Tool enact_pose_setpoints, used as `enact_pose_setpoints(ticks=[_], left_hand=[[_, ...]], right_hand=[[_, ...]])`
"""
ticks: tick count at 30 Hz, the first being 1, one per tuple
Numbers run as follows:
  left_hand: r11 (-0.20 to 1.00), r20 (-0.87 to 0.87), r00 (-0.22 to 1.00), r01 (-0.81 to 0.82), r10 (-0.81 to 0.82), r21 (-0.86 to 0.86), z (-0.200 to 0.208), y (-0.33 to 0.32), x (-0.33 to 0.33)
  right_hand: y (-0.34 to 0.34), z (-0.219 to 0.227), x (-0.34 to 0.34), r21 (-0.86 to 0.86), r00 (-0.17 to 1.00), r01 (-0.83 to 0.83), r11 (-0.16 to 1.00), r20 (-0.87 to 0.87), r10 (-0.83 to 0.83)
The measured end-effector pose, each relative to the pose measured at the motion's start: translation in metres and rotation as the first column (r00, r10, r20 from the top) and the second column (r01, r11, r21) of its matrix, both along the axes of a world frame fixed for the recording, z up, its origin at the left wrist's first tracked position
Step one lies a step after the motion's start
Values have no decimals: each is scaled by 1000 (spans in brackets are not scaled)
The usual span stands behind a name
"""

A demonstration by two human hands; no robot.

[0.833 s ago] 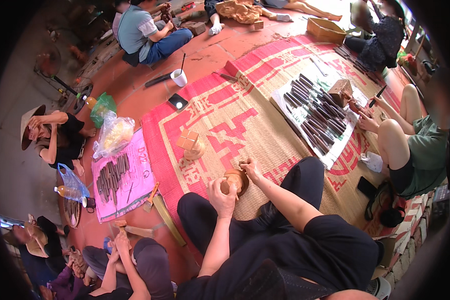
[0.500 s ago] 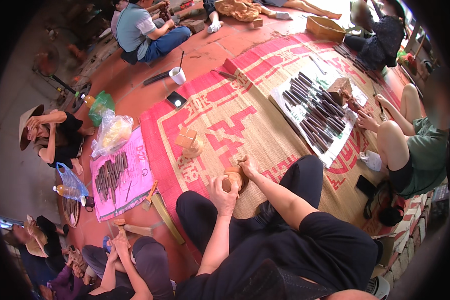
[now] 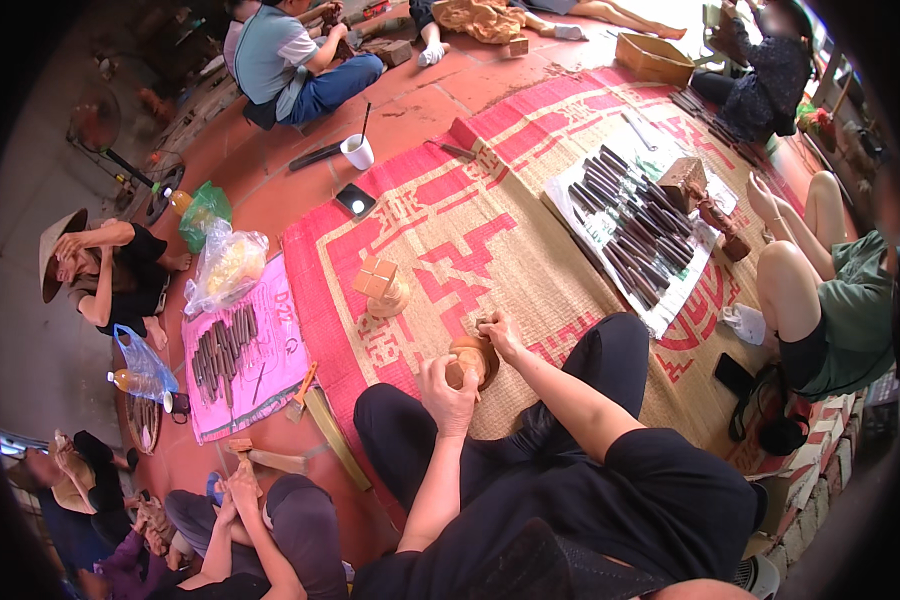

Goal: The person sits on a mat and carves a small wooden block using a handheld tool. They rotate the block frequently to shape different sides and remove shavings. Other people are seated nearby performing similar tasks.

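I sit cross-legged on a woven red and straw-coloured mat (image 3: 530, 270). Between my legs is a brown rounded piece (image 3: 459, 373), which looks like carved wood. My left hand (image 3: 448, 395) wraps its fingers round the near left side of it. At its far right edge, my right hand (image 3: 505, 335) has its fingers pinched together on something small that I cannot make out. Ahead and to the left, a similar light brown piece (image 3: 377, 280) with a block-like top and rounded base stands on the mat.
Dark chisel-like tools (image 3: 630, 225) lie in rows on a white sheet at right, beside a wooden block (image 3: 682, 180). More lie on a pink sheet (image 3: 270, 375) at left, near a brush (image 3: 301, 392). A phone (image 3: 354, 199) and white cup (image 3: 357, 152) are ahead. Several people sit around.
My right hand has shifted very slightly; my left keeps its hold on the brown piece. The person at right has drawn their hands back from the tools, leaving a reddish-brown carved piece by the sheet.
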State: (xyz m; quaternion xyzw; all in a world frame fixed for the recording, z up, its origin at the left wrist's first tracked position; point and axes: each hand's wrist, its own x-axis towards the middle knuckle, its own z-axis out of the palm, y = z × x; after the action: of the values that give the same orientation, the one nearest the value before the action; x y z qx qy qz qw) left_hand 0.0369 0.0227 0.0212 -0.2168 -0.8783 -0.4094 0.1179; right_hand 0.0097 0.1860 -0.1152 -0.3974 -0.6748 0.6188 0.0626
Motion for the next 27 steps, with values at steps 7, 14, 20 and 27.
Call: enact_pose_setpoints(ticks=[7, 14, 20, 27], left_hand=[[1000, 55, 998, -27, 26, 1, -3, 2, -4], [998, 74, 997, -34, 29, 57, -5, -1, -10], [998, 90, 995, -55, 51, 41, -5, 1, -6], [992, 82, 991, -108, 102, 71, -11, -7, -11]], right_hand=[[-26, 1, 6, 308, 999, -30, 951, -14, 36], [-3, -16, 6, -135, 987, 6, 991, -158, -28], [-24, -5, 14, 122, 1000, 9, 993, -8, -8], [-10, -20, 14, -204, 990, 9, 979, -139, -38]])
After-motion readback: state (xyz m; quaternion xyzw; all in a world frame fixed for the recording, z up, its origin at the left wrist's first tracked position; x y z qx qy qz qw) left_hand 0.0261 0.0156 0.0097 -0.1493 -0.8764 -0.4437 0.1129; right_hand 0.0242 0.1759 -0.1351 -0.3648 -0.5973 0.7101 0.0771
